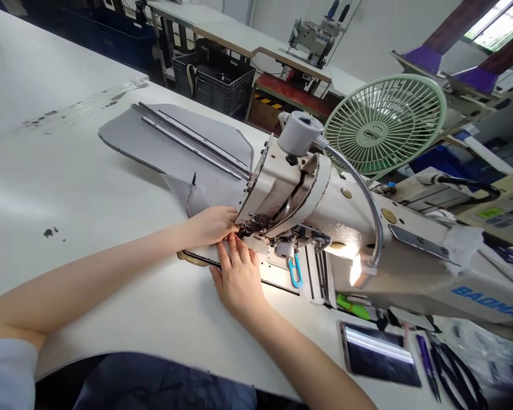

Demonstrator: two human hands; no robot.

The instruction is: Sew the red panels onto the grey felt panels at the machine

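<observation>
A white industrial sewing machine [325, 210] stands on the white table [89, 188]. Grey fabric [179, 136] with dark zipper strips lies behind the needle and runs under the machine head. My left hand [211, 224] rests on the fabric just left of the presser foot, its fingers curled and pressing the cloth at the needle. My right hand [238, 277] lies flat on the fabric in front of the needle, fingers stretched toward the presser foot. A lit lamp [355, 270] on a flexible neck shines on the machine bed.
A green fan [385, 125] stands behind the machine. A phone [378, 354], scissors [451, 361] and a pen lie at the front right. Blue thread snips [296, 270] hang on the machine. A dark crate [214, 80] and another sewing station [312, 40] are at the back.
</observation>
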